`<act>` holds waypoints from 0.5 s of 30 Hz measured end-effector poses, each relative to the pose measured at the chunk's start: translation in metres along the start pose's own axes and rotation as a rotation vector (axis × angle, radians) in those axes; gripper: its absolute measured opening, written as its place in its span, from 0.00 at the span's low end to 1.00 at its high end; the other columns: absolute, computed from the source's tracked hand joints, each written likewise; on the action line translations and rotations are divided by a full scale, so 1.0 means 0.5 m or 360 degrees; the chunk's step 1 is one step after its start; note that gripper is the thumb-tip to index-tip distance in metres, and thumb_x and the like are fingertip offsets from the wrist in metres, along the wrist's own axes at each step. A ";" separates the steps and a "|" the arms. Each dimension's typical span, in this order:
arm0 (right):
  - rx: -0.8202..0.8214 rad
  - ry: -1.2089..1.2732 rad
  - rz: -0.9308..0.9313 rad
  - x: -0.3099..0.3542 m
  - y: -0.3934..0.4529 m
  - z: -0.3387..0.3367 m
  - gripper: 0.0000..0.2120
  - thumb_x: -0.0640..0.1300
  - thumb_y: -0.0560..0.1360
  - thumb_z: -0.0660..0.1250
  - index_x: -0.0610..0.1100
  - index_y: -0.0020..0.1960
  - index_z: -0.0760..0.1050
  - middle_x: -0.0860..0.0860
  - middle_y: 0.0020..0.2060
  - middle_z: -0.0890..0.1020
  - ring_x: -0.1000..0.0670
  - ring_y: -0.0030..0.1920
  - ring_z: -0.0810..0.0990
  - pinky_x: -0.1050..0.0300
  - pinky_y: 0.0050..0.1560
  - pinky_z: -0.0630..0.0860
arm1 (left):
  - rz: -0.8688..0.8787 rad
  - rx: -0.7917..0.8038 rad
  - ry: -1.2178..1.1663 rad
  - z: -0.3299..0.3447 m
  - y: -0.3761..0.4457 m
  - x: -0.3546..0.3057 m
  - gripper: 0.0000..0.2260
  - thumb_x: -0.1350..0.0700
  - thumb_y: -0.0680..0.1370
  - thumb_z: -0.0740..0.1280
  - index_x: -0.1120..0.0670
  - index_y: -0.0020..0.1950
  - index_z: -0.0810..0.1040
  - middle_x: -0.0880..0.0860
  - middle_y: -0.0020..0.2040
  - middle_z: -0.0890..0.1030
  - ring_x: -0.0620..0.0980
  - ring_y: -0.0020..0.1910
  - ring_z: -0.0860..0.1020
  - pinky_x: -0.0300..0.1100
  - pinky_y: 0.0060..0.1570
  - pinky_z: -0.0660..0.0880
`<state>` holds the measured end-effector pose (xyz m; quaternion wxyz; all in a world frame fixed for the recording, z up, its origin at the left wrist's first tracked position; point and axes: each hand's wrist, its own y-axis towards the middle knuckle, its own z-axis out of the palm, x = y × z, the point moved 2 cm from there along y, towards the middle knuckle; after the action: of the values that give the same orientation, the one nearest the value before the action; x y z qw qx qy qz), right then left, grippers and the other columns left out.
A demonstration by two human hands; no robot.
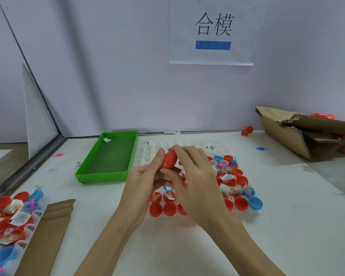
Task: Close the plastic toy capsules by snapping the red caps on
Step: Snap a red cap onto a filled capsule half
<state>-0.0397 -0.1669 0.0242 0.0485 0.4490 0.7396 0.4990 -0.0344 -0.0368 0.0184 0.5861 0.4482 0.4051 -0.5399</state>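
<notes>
White table (267,226), green tray (110,156), lilac wall (108,66) with paper sign (212,30), both hands' fingers (184,154) grasping red capsule (169,160)

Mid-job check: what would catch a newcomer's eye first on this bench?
First, the red capsule held up at centre, pinched between the left hand and right hand. Beneath them, a clear tray holds red cups and toy packets. A bright green tray sits just left of it, and a torn cardboard box lies at far right.
</notes>
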 end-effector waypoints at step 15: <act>0.0297 -0.0045 0.0153 -0.018 -0.002 0.001 0.21 0.44 0.80 0.69 0.41 0.71 0.74 0.48 0.58 0.79 0.48 0.58 0.75 0.61 0.58 0.69 | 0.0130 0.0078 0.0206 -0.011 0.005 0.007 0.16 0.47 0.76 0.73 0.60 0.51 0.85 0.61 0.45 0.87 0.58 0.45 0.87 0.41 0.48 0.81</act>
<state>-0.0348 -0.1732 0.0201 -0.0071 0.4934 0.7599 0.4232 -0.0317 -0.0322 0.0137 0.5691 0.5125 0.4101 -0.4953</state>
